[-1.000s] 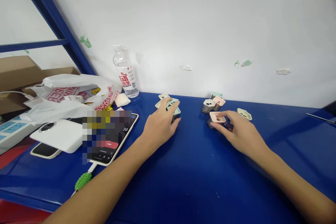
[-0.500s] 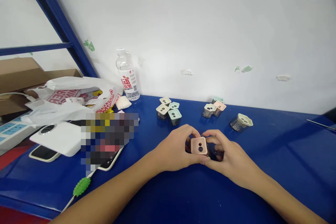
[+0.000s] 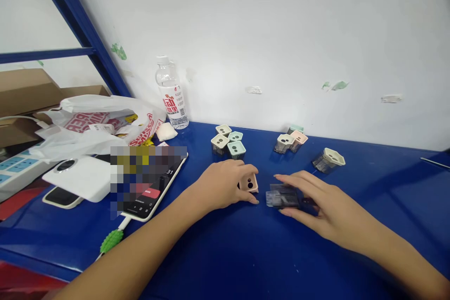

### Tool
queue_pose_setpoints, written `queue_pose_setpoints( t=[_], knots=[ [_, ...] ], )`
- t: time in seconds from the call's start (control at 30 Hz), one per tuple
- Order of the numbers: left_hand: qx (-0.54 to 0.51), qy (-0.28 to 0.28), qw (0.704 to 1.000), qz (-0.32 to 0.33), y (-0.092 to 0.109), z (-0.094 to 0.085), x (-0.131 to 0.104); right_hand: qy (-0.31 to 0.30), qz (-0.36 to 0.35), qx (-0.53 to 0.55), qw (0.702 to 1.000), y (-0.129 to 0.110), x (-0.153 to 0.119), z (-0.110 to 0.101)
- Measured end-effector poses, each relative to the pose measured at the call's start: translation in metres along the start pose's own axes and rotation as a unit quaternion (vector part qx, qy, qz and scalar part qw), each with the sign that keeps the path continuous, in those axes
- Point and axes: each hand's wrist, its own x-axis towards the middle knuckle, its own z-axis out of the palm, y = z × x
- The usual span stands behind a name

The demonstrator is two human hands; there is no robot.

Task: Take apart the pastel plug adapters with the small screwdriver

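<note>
over the near part of the blue desk [image 3: 267, 253], the left hand [image 3: 225, 185] curls its fingers and thumb around a pink 2-hole sharpener top [image 3: 249, 183], which it appears to grasp at its sides; the hidden fingers' contact cannot be told. the top is tilted, its holes in view. near it, the right hand [image 3: 325, 201] grasps the smoky clear sharpener box [image 3: 282, 196], forefinger along 1 long side and thumb along the other. that opposed grip probably steadies the slick plastic and leaves the end facing the left hand uncovered. the 2 parts are apart; whether the box rests on the desk cannot be told.

beyond the right hand, 1 cream sharpener [image 3: 329, 158] sits alone. farther back on the left, 2 beige sharpeners [image 3: 220, 142] and 2 mint sharpeners [image 3: 236, 149] cluster closely, tops up; on the right are an off-white sharpener [image 3: 284, 142], a pink sharpener [image 3: 298, 138] and a green sharpener [image 3: 296, 129]. both groups lie toward the wall [image 3: 302, 33], which seemingly gives the hands room in front.
</note>
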Motion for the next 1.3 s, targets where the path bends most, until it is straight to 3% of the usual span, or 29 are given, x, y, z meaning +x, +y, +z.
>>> queue_pose_setpoints(
  t=[0.23,0.4,0.5,0.63,0.77,0.9,1.0,1.13,1.2,1.3],
  knots=[
    [-0.028,-0.024,0.999,-0.005,-0.005,-0.005,0.000,0.024,0.022,-0.040,0.999,0.007,-0.003,-0.009],
    [-0.076,0.007,0.997,0.005,-0.004,-0.004,-0.003,0.042,0.040,-0.127,0.990,0.024,-0.003,-0.009],
    [-0.087,0.045,0.995,0.001,-0.003,-0.002,-0.003,0.100,0.022,-0.174,0.979,0.023,-0.002,-0.005],
    [-0.095,0.071,0.993,-0.004,-0.001,0.003,-0.002,0.201,-0.025,-0.199,0.959,0.001,0.000,0.009],
    [-0.119,0.058,0.991,-0.016,0.006,0.007,-0.002,0.153,-0.092,-0.207,0.962,-0.022,0.004,0.035],
    [-0.175,0.055,0.983,-0.007,0.013,0.006,-0.002,0.133,-0.125,-0.172,0.968,-0.027,0.009,0.050],
    [-0.253,0.038,0.967,-0.023,0.016,0.004,-0.002,0.095,-0.130,-0.127,0.979,-0.026,0.010,0.045],
    [-0.342,0.022,0.934,-0.104,0.015,0.003,-0.002,0.056,-0.121,-0.036,0.990,-0.026,0.005,0.028],
    [-0.379,-0.022,0.915,-0.134,0.015,0.002,-0.002,0.065,-0.104,0.005,0.992,-0.026,0.002,0.020],
    [-0.458,-0.121,0.871,-0.129,0.018,0.000,-0.001,0.094,-0.088,0.060,0.990,-0.023,-0.001,0.012]
  ],
)
